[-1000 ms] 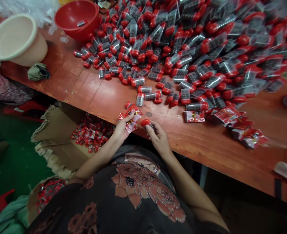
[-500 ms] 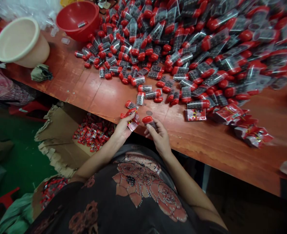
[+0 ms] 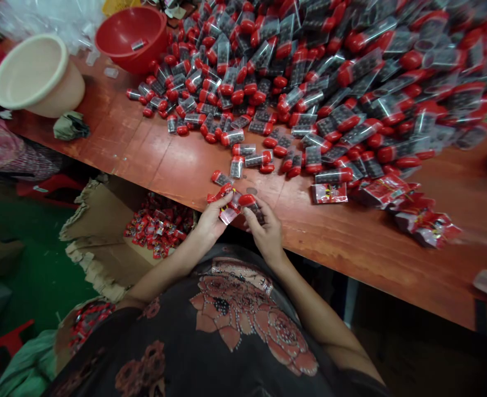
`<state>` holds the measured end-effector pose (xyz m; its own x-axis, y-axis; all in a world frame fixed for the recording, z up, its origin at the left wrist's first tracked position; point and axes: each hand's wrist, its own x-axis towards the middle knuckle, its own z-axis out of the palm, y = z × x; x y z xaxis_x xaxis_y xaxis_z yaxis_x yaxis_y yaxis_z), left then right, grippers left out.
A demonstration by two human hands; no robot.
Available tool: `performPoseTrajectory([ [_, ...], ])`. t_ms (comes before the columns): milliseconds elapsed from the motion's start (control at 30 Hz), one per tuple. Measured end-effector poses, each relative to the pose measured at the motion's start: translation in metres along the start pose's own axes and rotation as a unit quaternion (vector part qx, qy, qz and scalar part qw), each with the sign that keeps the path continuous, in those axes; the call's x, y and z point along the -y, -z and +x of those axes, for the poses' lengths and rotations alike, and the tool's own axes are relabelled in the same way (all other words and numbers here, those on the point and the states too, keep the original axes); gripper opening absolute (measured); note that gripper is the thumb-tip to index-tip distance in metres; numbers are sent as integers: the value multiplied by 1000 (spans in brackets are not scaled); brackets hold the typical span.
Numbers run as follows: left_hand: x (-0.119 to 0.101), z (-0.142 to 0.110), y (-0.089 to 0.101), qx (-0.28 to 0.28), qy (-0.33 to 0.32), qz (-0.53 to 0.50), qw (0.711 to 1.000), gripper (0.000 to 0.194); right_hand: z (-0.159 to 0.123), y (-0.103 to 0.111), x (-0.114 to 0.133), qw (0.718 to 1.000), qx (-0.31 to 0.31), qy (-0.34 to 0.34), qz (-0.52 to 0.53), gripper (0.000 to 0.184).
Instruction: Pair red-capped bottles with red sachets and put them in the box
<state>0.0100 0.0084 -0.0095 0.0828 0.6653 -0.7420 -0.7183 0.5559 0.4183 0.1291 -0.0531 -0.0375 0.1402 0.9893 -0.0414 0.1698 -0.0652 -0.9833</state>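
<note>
My left hand (image 3: 210, 219) pinches a small red printed packet (image 3: 226, 203) at the near edge of the red wooden table (image 3: 177, 165). My right hand (image 3: 265, 227) grips a clear vial with a red cap (image 3: 248, 200), its capped end touching the packet's mouth. Both hands sit close together just over the table edge. A huge heap of the same red-capped vials (image 3: 318, 71) covers the table beyond them. Several loose vials (image 3: 243, 160) lie a short way past my fingers.
A pile of red packets (image 3: 409, 212) lies at the right. A cream tub (image 3: 37, 74) and a red bowl (image 3: 130, 36) stand at the far left. Below the table edge, a torn cardboard box (image 3: 103, 237) holds packets (image 3: 158, 226).
My right hand has brought the red-capped vial leftward until it meets the packet held in my left hand. The two hands have closed together.
</note>
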Motion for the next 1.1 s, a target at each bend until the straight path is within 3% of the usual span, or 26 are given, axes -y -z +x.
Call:
performPoseTrajectory([
  [200,2,-4,-1,17,-70,28,997,6,-4,-3,7,996,10,-61,69,47],
  [400,5,-8,-2,32,-153,68,985,22,-4,-2,16,986,20,-113,119,52],
  [633,6,-12,-1,38,-170,90,981,23,0,7,18,984,51,-130,112,57],
  [833,5,-15,-1,75,-192,90,974,36,3,15,21,980,92,-137,115,57],
  [1100,7,-21,0,63,-193,119,972,33,1,7,21,983,12,-106,150,36],
])
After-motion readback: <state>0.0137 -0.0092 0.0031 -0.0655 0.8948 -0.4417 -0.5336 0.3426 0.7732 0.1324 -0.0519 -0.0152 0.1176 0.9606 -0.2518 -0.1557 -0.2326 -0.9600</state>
